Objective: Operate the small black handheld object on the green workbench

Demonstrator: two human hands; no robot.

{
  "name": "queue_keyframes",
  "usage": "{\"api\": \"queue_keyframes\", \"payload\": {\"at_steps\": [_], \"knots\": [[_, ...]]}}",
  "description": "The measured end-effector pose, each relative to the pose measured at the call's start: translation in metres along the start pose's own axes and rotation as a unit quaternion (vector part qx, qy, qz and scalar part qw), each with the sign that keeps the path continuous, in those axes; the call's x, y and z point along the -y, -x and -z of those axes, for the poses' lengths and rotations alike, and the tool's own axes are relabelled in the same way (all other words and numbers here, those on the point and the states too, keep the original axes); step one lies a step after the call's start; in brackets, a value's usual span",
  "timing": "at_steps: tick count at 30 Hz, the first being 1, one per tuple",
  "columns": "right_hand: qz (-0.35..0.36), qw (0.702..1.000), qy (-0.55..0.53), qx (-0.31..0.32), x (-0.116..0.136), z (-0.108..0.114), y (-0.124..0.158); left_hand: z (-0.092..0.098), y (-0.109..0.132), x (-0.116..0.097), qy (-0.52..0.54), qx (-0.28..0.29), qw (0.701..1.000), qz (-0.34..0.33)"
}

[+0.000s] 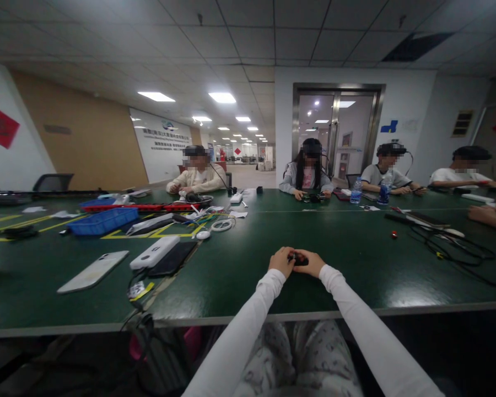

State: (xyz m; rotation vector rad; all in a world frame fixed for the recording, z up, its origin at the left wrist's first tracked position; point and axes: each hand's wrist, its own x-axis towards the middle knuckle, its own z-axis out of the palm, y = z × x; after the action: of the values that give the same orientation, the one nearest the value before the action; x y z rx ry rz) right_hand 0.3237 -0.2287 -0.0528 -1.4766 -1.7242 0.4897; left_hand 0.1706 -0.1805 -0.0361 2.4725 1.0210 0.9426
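Observation:
Both my hands meet over the green table [248, 275], a little in from its front edge. Between them is a small dark object [301, 259]; its kind is too small and too covered to make out. My left hand [281, 261] closes on its left side with curled fingers. From the other side my right hand [312, 263] wraps round it, thumb and fingers bent. The fingers hide much of the object, and it sits at or just above the tabletop.
To the left lie a white phone [94, 271], a white power bank [155, 252], a black pad [177, 259] and a blue basket [103, 221]. Black cables [450, 248] and a small red item [394, 235] lie to the right. Several people sit across, near water bottles [384, 192].

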Motion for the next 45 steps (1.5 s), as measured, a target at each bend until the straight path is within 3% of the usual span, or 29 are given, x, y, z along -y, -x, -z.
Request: {"api": "queue_keyframes", "payload": {"at_steps": [6, 13, 17, 20, 24, 29, 34, 41, 45], "knots": [[0.004, 1.0, -0.011, 0.0, -0.002, 0.001, -0.002, -0.001, -0.003, 0.008, 0.085, -0.041, 0.995, 0.015], [-0.005, 1.0, -0.01, -0.005, -0.002, 0.0, -0.002, 0.008, -0.008, 0.015, 0.152, -0.185, 0.966, 0.099], [-0.008, 1.0, -0.005, -0.005, -0.001, 0.001, -0.001, 0.01, -0.008, 0.016, 0.181, -0.205, 0.954, 0.125], [-0.007, 1.0, -0.012, -0.002, -0.001, 0.001, -0.001, 0.009, -0.005, 0.011, 0.168, -0.169, 0.968, 0.076], [0.002, 1.0, -0.017, 0.002, -0.002, 0.001, -0.002, 0.01, 0.002, -0.001, 0.117, -0.06, 0.991, -0.028], [0.011, 1.0, -0.022, -0.001, -0.004, -0.001, -0.002, 0.019, 0.01, -0.006, 0.024, 0.044, 0.995, -0.082], [-0.001, 0.999, -0.035, 0.005, -0.005, -0.002, 0.0, 0.05, 0.014, 0.026, -0.033, 0.044, 0.996, -0.067], [0.001, 0.999, -0.043, 0.004, -0.007, -0.005, 0.0, 0.135, 0.028, 0.115, -0.124, -0.052, 0.986, 0.103], [-0.006, 0.999, -0.043, 0.004, -0.005, -0.004, 0.001, 0.17, 0.039, 0.147, -0.175, -0.101, 0.964, 0.174]]}}
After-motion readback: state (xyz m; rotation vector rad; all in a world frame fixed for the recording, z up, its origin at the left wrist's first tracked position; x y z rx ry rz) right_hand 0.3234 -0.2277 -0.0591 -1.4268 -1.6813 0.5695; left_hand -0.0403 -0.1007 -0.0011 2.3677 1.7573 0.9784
